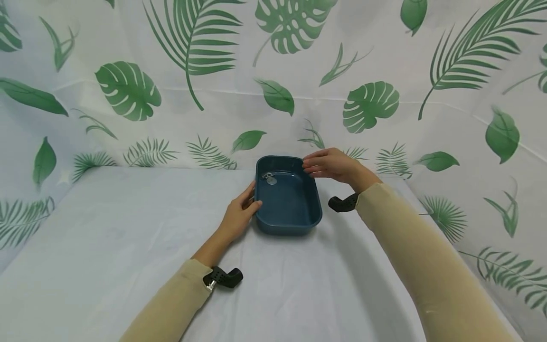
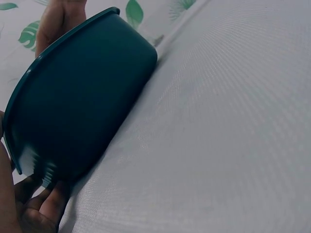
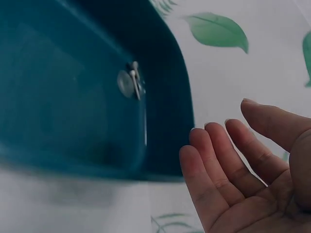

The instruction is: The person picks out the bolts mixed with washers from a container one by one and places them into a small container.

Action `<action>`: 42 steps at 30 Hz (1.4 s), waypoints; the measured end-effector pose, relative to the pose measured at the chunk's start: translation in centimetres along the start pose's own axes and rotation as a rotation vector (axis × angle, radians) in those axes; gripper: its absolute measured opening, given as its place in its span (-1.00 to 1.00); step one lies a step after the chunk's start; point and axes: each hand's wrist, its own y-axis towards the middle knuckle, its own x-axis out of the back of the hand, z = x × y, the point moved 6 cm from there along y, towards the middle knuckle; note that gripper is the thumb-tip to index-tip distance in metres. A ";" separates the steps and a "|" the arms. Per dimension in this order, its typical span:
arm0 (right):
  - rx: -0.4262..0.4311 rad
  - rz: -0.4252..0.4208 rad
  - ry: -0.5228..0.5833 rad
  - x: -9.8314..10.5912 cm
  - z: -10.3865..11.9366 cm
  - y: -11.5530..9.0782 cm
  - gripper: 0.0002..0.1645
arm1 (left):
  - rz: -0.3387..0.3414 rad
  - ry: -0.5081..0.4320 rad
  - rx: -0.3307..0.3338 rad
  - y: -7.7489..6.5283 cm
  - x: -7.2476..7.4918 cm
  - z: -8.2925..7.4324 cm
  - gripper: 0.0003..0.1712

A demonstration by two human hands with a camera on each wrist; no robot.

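A blue rectangular tub [image 1: 290, 202] sits on the table [image 1: 128, 237] near its far edge, with white tabletop extending left, right and in front, and a leaf-printed backdrop [image 1: 222, 111] behind. Inside, by the far-left corner, lie a pale round disc [image 1: 271, 181] and small stick-like pieces [image 3: 134, 80]. The tub's left rim is between the left hand's [image 1: 237, 216] thumb and curled fingers. The right hand [image 1: 333, 165], its fingers relaxed and thumb apart, is at the far-right corner; contact there cannot be told.
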 end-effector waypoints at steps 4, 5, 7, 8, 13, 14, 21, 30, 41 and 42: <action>0.003 0.035 0.011 -1.2 0.0 1.0 -0.39 | -0.006 0.011 0.003 0.1 -0.1 -0.1 -0.26; 0.003 0.041 0.023 -1.5 0.0 1.2 -0.39 | -0.008 0.013 0.004 0.1 0.0 -0.1 -0.26; 0.005 0.053 0.040 -2.0 0.1 1.6 -0.40 | -0.011 0.015 0.008 0.1 0.0 -0.1 -0.26; 0.002 0.050 0.054 -2.2 0.0 1.8 -0.42 | -0.013 0.015 0.011 0.1 0.0 -0.1 -0.26; -0.017 0.034 0.102 -3.1 -0.2 2.9 -0.44 | -0.012 0.007 0.010 0.1 0.1 0.0 -0.27; -0.024 0.030 0.113 -3.3 -0.2 3.1 -0.44 | -0.011 0.002 0.010 0.1 0.1 0.0 -0.27; -0.044 0.020 0.112 -4.3 -0.7 4.4 -0.48 | 0.017 -0.043 0.026 -0.3 0.3 -1.1 -0.26; -0.075 0.015 0.158 -5.9 -1.1 5.7 -0.48 | 0.030 -0.058 0.030 -1.4 0.5 -4.0 -0.26; -0.107 -0.049 0.149 -7.3 -2.2 7.0 -0.48 | 0.020 -0.086 0.023 0.1 0.0 -0.3 -0.25; -0.112 -0.052 0.155 -7.4 -2.2 7.2 -0.48 | 0.016 -0.086 0.020 0.2 0.0 -0.1 -0.25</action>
